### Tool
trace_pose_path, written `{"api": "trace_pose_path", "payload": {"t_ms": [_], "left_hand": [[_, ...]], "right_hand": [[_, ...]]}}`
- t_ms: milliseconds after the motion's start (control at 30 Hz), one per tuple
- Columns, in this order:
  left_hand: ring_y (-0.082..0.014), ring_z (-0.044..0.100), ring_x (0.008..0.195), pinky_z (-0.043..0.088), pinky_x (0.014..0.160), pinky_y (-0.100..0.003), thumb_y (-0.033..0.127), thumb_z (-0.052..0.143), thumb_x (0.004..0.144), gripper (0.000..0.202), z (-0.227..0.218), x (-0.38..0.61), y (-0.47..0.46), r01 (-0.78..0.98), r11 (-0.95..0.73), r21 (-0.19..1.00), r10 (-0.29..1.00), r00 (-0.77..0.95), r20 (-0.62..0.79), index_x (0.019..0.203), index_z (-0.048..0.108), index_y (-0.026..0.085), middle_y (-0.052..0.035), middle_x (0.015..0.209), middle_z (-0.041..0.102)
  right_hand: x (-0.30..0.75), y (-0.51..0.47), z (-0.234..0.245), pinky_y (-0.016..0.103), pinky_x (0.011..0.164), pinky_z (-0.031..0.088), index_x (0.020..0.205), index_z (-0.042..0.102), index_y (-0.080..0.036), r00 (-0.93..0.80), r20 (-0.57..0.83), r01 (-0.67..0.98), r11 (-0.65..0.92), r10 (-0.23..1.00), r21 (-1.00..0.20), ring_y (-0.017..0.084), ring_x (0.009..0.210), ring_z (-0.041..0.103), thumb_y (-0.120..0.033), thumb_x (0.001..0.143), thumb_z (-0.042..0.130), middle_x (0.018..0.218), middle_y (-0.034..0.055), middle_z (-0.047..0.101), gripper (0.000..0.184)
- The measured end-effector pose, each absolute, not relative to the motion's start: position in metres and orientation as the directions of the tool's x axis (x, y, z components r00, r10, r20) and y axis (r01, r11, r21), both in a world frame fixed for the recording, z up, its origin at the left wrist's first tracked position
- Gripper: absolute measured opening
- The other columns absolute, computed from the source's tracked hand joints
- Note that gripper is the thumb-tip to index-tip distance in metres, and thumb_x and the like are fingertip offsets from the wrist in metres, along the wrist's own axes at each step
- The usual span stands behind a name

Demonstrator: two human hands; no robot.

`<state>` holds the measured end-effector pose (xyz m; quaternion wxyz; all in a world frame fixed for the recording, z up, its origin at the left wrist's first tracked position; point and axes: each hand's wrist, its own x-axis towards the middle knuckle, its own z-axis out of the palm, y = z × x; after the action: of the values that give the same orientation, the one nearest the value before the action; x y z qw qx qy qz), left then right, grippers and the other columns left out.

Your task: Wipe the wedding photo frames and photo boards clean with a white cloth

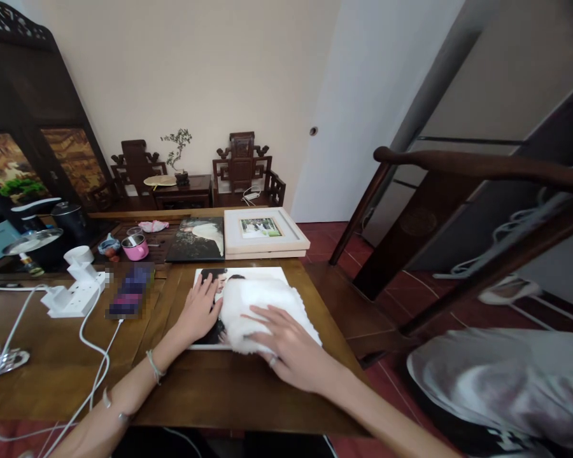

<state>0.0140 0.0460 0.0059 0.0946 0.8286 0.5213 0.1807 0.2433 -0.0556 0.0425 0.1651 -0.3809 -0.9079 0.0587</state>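
The person has both hands on a large photo print (262,272) that lies flat on the wooden desk (219,394), close to the front edge and a little right of the middle. The left hand (200,312) is open and flat, with the fingers spread, and it rests palm down on the left part of the print. It grips nothing. A thin bracelet (155,367) sits on this wrist.

The right hand (286,346) is also open and flat, palm down, with the fingers stretched to the left. It lies on a white fluffy cloth (260,302) that covers the middle and the right part of the print. The fingers do not close around the cloth. A ring (272,360) shows on one finger.

Behind the print, further from the person, a dark photo panel (197,238) lies beside a framed picture (262,229) with a pale frame; the two are next to each other. To the left stand a pink cup (135,247) and a white power strip (74,296), and a white cable (95,346) runs from there over the desk toward the front edge. A dark wooden chair (458,210) stands on the right side of the desk.
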Motion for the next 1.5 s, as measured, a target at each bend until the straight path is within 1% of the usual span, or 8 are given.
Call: {"api": "trace_pose_path", "payload": {"t_ms": [200,500,667,833,1133,1333,1400,1500], "left_hand": [[-0.0305,0.012,0.144,0.021,0.114,-0.051,0.041,0.034,0.095,0.055,0.008,0.012,0.042,0.821,-0.470,0.324,0.883,0.433,0.184,0.142,0.036,0.012,-0.0140,0.153,0.027],[-0.0240,0.015,0.144,0.020,0.116,-0.047,0.038,0.035,0.094,0.054,0.009,-0.006,0.047,0.706,-0.517,0.483,0.852,0.477,0.215,0.141,0.036,0.011,-0.0144,0.153,0.028],[-0.0229,0.020,0.143,0.020,0.116,-0.047,0.037,0.038,0.093,0.050,0.003,-0.004,0.046,0.680,-0.498,0.538,0.866,0.429,0.257,0.139,0.040,0.015,-0.0123,0.151,0.033],[-0.0214,0.023,0.143,0.021,0.116,-0.044,0.038,0.042,0.092,0.050,0.001,-0.007,0.037,0.670,-0.448,0.592,0.894,0.361,0.267,0.136,0.045,0.013,-0.0126,0.149,0.036],[-0.0238,0.033,0.138,0.027,0.114,-0.047,0.037,0.050,0.087,0.046,0.005,-0.011,0.030,0.656,-0.447,0.609,0.895,0.317,0.315,0.129,0.055,0.018,-0.0104,0.145,0.044],[-0.0217,0.033,0.139,0.026,0.115,-0.042,0.036,0.048,0.089,0.047,0.008,-0.009,0.034,0.648,-0.453,0.612,0.892,0.329,0.311,0.129,0.054,0.014,-0.0112,0.144,0.044],[-0.0216,0.033,0.139,0.026,0.115,-0.042,0.036,0.048,0.089,0.047,0.008,-0.008,0.035,0.653,-0.448,0.611,0.894,0.325,0.307,0.129,0.054,0.012,-0.0121,0.144,0.044],[-0.0217,0.033,0.139,0.026,0.115,-0.042,0.035,0.048,0.089,0.046,0.008,-0.009,0.035,0.652,-0.445,0.614,0.896,0.319,0.310,0.129,0.054,0.013,-0.0118,0.144,0.045]], "right_hand": [[0.252,0.005,0.039,0.050,0.105,0.033,0.114,0.065,-0.019,-0.557,0.315,0.748,0.629,0.769,-0.211,0.028,0.129,0.043,-0.013,0.083,0.052,0.128,0.0149,0.059,0.034],[0.253,0.004,0.023,0.054,0.107,0.030,0.111,0.066,-0.020,-0.551,0.426,0.727,0.663,0.718,-0.176,0.029,0.134,0.037,-0.015,0.086,0.051,0.135,0.0105,0.055,0.029],[0.242,-0.017,0.027,0.055,0.109,0.027,0.110,0.065,-0.021,-0.627,0.384,0.674,0.719,0.678,-0.169,0.027,0.137,0.032,-0.010,0.080,0.051,0.140,0.0077,0.050,0.035],[0.237,-0.027,0.028,0.053,0.112,0.023,0.111,0.065,-0.021,-0.688,0.354,0.617,0.768,0.633,-0.173,0.026,0.139,0.027,-0.009,0.078,0.050,0.144,0.0061,0.045,0.038],[0.239,-0.019,0.028,0.052,0.110,0.027,0.112,0.064,-0.023,-0.692,0.367,0.611,0.775,0.622,-0.162,0.025,0.138,0.030,-0.010,0.080,0.050,0.143,0.0065,0.047,0.037],[0.254,0.002,0.025,0.053,0.106,0.033,0.113,0.065,-0.019,-0.570,0.379,0.745,0.653,0.729,-0.134,0.028,0.133,0.038,-0.011,0.084,0.048,0.134,0.0132,0.055,0.034],[0.254,0.001,0.025,0.055,0.106,0.032,0.112,0.065,-0.018,-0.565,0.381,0.754,0.645,0.732,-0.123,0.030,0.134,0.037,-0.011,0.084,0.048,0.133,0.0143,0.055,0.033],[0.246,-0.015,0.028,0.056,0.109,0.027,0.108,0.066,-0.020,-0.651,0.362,0.675,0.727,0.667,-0.126,0.030,0.137,0.030,-0.012,0.083,0.049,0.140,0.0097,0.049,0.032]]}}
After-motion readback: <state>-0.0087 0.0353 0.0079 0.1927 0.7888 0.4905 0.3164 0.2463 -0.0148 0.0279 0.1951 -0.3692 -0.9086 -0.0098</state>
